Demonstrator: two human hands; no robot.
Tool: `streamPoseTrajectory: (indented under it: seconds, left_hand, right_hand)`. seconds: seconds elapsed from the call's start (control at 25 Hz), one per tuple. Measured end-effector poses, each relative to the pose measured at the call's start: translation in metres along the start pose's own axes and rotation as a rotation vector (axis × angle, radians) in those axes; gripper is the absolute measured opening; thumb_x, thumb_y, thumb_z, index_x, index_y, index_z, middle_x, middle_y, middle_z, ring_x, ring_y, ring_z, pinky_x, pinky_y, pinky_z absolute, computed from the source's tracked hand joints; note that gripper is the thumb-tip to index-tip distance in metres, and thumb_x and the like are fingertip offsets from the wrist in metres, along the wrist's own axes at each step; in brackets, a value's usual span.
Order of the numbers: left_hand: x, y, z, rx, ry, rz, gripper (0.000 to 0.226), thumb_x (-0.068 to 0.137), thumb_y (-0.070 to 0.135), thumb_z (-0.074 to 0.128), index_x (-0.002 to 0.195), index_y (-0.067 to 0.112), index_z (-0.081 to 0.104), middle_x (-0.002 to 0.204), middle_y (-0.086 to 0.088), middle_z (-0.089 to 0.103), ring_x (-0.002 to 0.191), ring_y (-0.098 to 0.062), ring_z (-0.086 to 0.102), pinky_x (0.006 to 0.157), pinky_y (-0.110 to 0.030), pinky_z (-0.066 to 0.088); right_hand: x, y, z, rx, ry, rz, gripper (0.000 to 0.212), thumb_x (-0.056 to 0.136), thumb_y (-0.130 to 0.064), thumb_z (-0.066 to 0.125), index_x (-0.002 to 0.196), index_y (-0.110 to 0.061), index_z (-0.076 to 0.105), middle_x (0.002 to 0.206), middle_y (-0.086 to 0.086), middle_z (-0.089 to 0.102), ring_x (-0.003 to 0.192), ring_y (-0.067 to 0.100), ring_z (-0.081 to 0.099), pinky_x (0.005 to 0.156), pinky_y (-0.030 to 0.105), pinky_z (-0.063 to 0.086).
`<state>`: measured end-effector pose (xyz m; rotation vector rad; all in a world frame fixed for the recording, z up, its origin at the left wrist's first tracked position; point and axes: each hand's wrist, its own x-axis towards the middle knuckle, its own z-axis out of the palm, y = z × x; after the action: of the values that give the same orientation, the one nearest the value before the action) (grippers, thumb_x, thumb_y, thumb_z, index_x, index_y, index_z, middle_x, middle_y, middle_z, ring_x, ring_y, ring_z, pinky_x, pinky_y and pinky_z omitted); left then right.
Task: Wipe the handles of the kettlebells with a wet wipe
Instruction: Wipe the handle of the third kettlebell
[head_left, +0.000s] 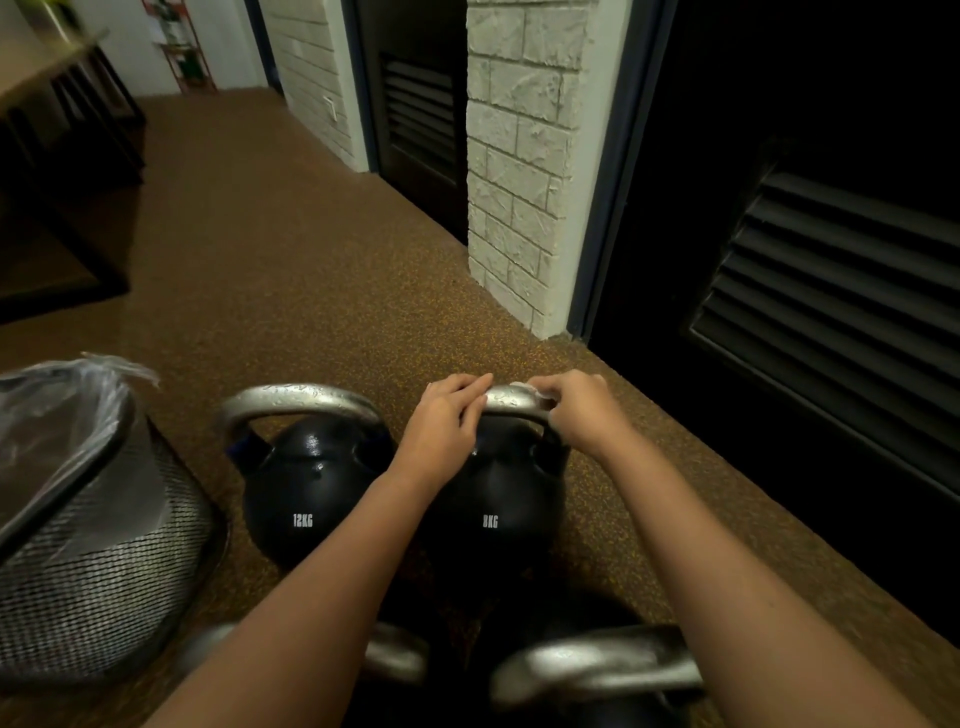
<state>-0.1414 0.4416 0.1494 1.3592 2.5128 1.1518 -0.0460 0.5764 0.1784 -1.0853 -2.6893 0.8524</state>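
Two black kettlebells stand side by side on the brown floor: a 12KG kettlebell (306, 493) on the left and an 8KG kettlebell (498, 499) on the right, each with a silver handle. My left hand (447, 421) rests on the left end of the 8KG handle (506, 399), fingers laid over it. My right hand (576, 410) grips the handle's right end with a white wet wipe (543, 400) pressed under its fingers. The 12KG handle (301, 397) shows wet droplets. Two more silver handles (597, 667) lie under my forearms, partly hidden.
A wire mesh bin (98, 561) lined with a clear plastic bag stands at the left. A white brick pillar (519, 171) and dark louvred doors (831, 291) run along the right. Dark furniture (62, 156) stands at the far left.
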Motion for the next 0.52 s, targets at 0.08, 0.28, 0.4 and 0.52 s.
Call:
streamPoseTrajectory:
  seconds: [0.08,0.28,0.4,0.52]
  left_hand:
    - [0.001,0.0,0.0,0.0,0.006,0.003,0.034,0.095,0.016,0.046,0.129,0.014,0.054,0.124,-0.002,0.056,0.119,-0.018,0.044,0.105,-0.028,0.031]
    - [0.001,0.0,-0.001,-0.012,0.006,0.011,0.034,0.096,0.016,0.045,0.129,0.014,0.053,0.126,-0.003,0.055,0.12,-0.019,0.043,0.106,-0.028,0.03]
    - [0.0,-0.002,0.0,-0.02,0.01,0.021,0.035,0.096,0.016,0.045,0.129,0.013,0.053,0.126,-0.003,0.056,0.12,-0.019,0.043,0.107,-0.033,0.032]
    - [0.001,-0.004,0.002,-0.015,0.011,0.027,0.035,0.096,0.017,0.045,0.13,0.014,0.053,0.125,-0.002,0.056,0.119,-0.019,0.043,0.103,-0.028,0.033]
  right_hand:
    - [-0.008,0.005,0.008,0.038,0.053,-0.015,0.055,0.082,0.003,0.047,0.126,-0.028,0.056,0.134,0.007,0.053,0.12,0.026,0.051,0.104,0.034,0.039]
    - [-0.019,0.003,0.006,0.0,0.147,0.022,0.048,0.088,-0.005,0.051,0.128,-0.031,0.054,0.126,0.01,0.054,0.106,0.029,0.056,0.098,0.038,0.045]
    - [-0.046,-0.003,0.015,-0.066,0.225,-0.018,0.044,0.087,-0.001,0.047,0.127,-0.019,0.053,0.114,0.013,0.058,0.101,0.029,0.056,0.089,0.034,0.044]
    - [-0.058,-0.01,0.025,-0.087,0.286,0.1,0.038,0.086,-0.002,0.043,0.12,-0.016,0.053,0.105,0.012,0.061,0.093,0.026,0.058,0.078,0.032,0.047]
